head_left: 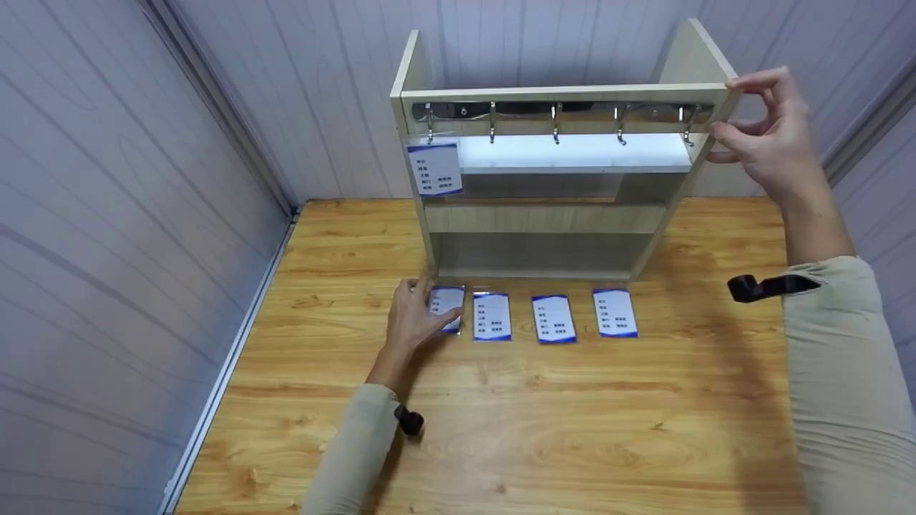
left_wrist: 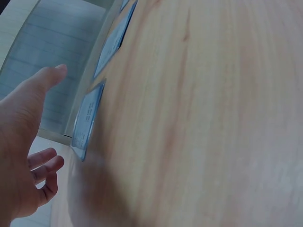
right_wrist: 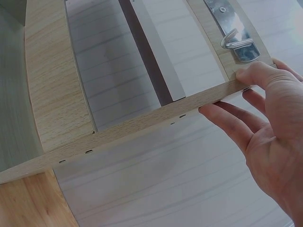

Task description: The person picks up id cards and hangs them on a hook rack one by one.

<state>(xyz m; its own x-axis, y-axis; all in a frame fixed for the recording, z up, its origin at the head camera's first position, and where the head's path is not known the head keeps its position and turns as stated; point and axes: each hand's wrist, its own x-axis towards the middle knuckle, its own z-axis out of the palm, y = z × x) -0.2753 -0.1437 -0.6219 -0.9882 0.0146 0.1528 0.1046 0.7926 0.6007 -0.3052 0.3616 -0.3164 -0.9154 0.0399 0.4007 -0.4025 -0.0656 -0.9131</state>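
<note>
A small wooden shelf [head_left: 544,219] stands on the table, a metal hook strip [head_left: 587,111] along its upper front board. My right hand [head_left: 776,136] grips the upper right edge of the shelf, thumb on the front and fingers round the side panel [right_wrist: 137,120]. Several card badges in clear sleeves lie in a row before the shelf. Over the leftmost badge [head_left: 447,300] my left hand [head_left: 413,315] reaches with thumb and fingers spread; in the left wrist view a gap shows between the thumb and that badge [left_wrist: 87,120]. Another badge [head_left: 436,170] hangs at the leftmost hook.
Three more badges, a second [head_left: 491,316], a third [head_left: 553,319] and the rightmost [head_left: 614,313], lie spaced along the shelf's front. The wooden table [head_left: 544,429] is bounded by a panelled wall [head_left: 122,214] at the left, with others behind and at the right.
</note>
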